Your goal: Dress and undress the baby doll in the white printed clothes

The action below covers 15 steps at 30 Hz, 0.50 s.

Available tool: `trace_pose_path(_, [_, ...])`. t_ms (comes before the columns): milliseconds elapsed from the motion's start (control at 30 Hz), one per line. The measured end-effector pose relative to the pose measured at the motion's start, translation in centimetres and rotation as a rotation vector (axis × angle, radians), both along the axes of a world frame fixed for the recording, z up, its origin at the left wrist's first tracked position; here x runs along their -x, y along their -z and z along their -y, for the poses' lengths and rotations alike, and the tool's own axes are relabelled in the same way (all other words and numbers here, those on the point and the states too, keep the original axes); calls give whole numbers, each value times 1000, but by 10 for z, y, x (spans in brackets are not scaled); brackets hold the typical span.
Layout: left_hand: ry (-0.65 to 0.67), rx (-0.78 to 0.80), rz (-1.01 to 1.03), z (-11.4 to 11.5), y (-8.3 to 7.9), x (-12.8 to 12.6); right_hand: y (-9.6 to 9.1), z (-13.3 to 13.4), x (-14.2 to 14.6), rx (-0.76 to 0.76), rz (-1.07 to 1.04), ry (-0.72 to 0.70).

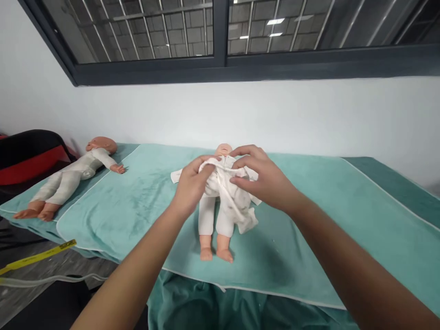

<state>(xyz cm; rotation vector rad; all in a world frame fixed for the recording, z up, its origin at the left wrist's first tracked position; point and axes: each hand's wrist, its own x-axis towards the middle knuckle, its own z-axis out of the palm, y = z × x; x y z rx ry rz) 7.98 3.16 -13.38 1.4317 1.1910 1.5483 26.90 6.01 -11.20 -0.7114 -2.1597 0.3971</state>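
A baby doll (223,243) lies on its back on the teal cover (309,270), feet toward me. Bunched over its torso is a white baby garment (237,195), partly hanging down over one leg. My left hand (192,181) pinches the garment's upper edge between thumb and fingers. On the other side my right hand (257,172) hovers at the garment near the doll's neck, its fingers apart and curved; whether the fingertips touch the cloth I cannot tell. Most of the doll's torso and arms are hidden by cloth and hands.
A second doll (79,172) in white lies at the far left of the table. Behind it stands a black and red chair (32,158). A white wall (220,114) and a barred window (147,32) rise behind the table. A yellow strap (37,256) hangs at the lower left.
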Motion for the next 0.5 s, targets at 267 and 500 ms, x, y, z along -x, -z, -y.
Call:
trace_pose_path(267, [39, 146, 367, -38, 1, 7, 3, -27, 4, 657, -42, -214])
trace_pose_path(500, [576, 258, -124, -7, -9, 7, -2, -21, 11, 603, -534, -179])
